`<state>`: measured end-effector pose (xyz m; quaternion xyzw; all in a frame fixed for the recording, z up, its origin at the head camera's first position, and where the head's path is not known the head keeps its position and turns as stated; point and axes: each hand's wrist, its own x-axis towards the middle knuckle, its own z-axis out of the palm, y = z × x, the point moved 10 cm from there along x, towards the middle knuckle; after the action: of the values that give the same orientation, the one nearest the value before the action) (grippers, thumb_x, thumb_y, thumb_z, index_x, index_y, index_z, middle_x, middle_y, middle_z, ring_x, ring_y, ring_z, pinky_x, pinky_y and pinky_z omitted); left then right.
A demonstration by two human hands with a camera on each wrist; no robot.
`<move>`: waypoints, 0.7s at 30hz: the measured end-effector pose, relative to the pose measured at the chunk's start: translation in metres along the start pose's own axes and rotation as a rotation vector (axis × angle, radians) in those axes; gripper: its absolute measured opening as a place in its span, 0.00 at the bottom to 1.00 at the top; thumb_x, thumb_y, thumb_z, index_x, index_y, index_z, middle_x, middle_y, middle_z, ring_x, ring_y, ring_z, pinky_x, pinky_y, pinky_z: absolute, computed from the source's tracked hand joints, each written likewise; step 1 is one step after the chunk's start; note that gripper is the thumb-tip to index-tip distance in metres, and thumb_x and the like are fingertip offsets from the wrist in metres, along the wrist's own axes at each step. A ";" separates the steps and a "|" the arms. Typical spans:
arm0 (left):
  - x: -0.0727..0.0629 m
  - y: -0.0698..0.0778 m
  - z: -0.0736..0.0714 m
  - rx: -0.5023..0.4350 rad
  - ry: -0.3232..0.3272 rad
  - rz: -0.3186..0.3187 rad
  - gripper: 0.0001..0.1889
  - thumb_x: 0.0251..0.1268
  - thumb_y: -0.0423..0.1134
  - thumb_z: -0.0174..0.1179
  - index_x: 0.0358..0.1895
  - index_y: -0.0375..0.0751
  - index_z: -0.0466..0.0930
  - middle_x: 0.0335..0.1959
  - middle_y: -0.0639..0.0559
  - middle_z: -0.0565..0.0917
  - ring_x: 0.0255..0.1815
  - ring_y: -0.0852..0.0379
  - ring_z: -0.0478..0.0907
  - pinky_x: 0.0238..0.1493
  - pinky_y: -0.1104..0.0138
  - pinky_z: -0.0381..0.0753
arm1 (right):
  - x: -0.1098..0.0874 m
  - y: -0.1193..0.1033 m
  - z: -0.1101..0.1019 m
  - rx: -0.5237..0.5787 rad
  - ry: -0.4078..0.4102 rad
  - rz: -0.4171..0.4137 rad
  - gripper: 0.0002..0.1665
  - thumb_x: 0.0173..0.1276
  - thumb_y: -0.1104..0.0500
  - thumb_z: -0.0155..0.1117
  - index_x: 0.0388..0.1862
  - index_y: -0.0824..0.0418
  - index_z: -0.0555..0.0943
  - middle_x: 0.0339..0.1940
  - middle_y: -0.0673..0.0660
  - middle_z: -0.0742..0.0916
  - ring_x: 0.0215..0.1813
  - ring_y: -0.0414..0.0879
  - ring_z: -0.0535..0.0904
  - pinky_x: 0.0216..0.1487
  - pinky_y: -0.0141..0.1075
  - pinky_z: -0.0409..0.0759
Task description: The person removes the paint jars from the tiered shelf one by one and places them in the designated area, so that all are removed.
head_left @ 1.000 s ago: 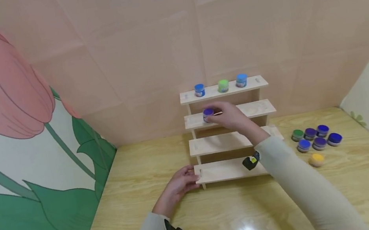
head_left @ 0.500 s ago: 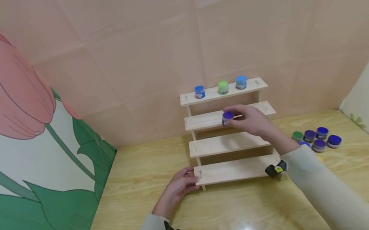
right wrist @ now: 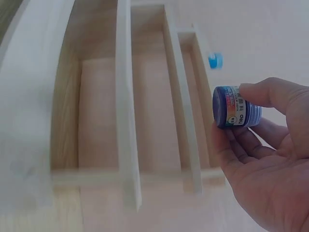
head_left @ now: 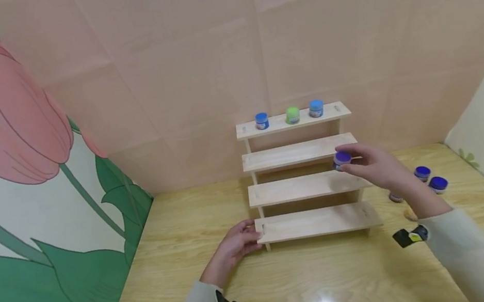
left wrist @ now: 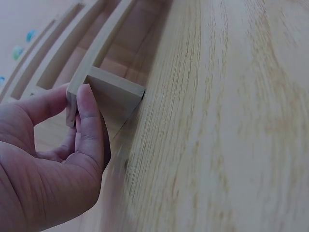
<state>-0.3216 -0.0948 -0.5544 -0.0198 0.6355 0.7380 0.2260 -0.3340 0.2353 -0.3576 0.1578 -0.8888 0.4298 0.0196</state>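
Observation:
My right hand (head_left: 378, 166) pinches a small purple-lidded paint jar (head_left: 342, 158) between thumb and fingers, at the right end of the tiered wooden shelf (head_left: 308, 188). In the right wrist view the same paint jar (right wrist: 236, 106) shows its printed label, held sideways to the camera. My left hand (head_left: 236, 246) grips the left end of the lowest board; in the left wrist view thumb and fingers pinch that board end (left wrist: 72, 101). On the top board stand a blue jar (head_left: 262, 121), a light green jar (head_left: 292, 115) and a light blue jar (head_left: 316, 108).
To the right on the wooden table (head_left: 336, 278) stand more jars, among them a dark blue one (head_left: 438, 184) and another (head_left: 422, 173). My right forearm hides some of them. A pink backdrop (head_left: 188, 75) rises behind the shelf; a tulip-printed panel (head_left: 21, 121) stands at left.
The right hand has moved right with the purple-lidded paint jar, from the second board's left part to beyond the shelf's right side. The left hand has stayed on the lowest board.

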 end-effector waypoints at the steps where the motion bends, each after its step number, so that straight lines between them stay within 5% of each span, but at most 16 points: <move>1: 0.000 0.000 0.000 0.002 -0.002 0.001 0.32 0.66 0.25 0.62 0.72 0.29 0.63 0.50 0.42 0.79 0.41 0.53 0.82 0.39 0.68 0.87 | -0.004 0.004 -0.004 -0.001 0.003 0.000 0.34 0.76 0.51 0.62 0.74 0.65 0.68 0.64 0.68 0.77 0.64 0.70 0.76 0.59 0.50 0.83; 7: 0.001 -0.001 -0.001 0.003 -0.007 0.001 0.32 0.66 0.25 0.62 0.73 0.29 0.63 0.49 0.43 0.78 0.40 0.54 0.81 0.39 0.68 0.87 | -0.024 0.025 -0.024 -0.009 0.028 -0.013 0.32 0.77 0.56 0.61 0.73 0.68 0.67 0.65 0.71 0.76 0.63 0.72 0.75 0.48 0.20 0.78; 9: 0.001 -0.001 -0.001 0.002 -0.007 0.002 0.32 0.66 0.25 0.62 0.72 0.29 0.63 0.49 0.43 0.78 0.40 0.54 0.81 0.39 0.68 0.87 | -0.030 0.032 -0.029 -0.024 0.037 -0.020 0.32 0.76 0.57 0.62 0.74 0.67 0.67 0.66 0.71 0.76 0.63 0.68 0.77 0.46 0.19 0.77; 12: 0.001 -0.002 -0.001 -0.001 -0.006 -0.002 0.31 0.66 0.26 0.62 0.72 0.29 0.64 0.49 0.43 0.79 0.40 0.53 0.81 0.40 0.67 0.87 | -0.038 0.042 -0.036 -0.044 0.059 -0.035 0.31 0.75 0.58 0.63 0.73 0.66 0.68 0.64 0.70 0.77 0.58 0.43 0.81 0.45 0.18 0.78; 16: 0.001 -0.001 -0.001 0.006 -0.005 0.004 0.31 0.66 0.25 0.62 0.72 0.30 0.64 0.50 0.43 0.79 0.41 0.53 0.81 0.40 0.67 0.87 | -0.046 0.055 -0.043 -0.070 0.077 -0.038 0.31 0.75 0.58 0.63 0.72 0.68 0.69 0.62 0.71 0.78 0.50 0.17 0.70 0.45 0.14 0.75; 18: 0.001 -0.001 -0.001 0.006 -0.007 0.007 0.31 0.66 0.25 0.61 0.72 0.29 0.64 0.50 0.43 0.79 0.41 0.53 0.81 0.40 0.67 0.87 | -0.051 0.061 -0.047 -0.085 0.083 -0.034 0.31 0.75 0.58 0.63 0.72 0.69 0.69 0.61 0.70 0.79 0.49 0.15 0.69 0.45 0.14 0.74; 21: 0.001 0.000 -0.001 0.000 -0.013 0.009 0.31 0.66 0.25 0.61 0.72 0.29 0.63 0.48 0.44 0.78 0.40 0.54 0.81 0.38 0.68 0.86 | -0.060 0.075 -0.053 -0.083 0.092 -0.008 0.31 0.75 0.56 0.64 0.71 0.69 0.70 0.56 0.54 0.82 0.48 0.17 0.73 0.41 0.19 0.78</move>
<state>-0.3228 -0.0950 -0.5553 -0.0120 0.6342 0.7390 0.2269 -0.3048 0.3349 -0.3912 0.1407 -0.9033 0.3994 0.0686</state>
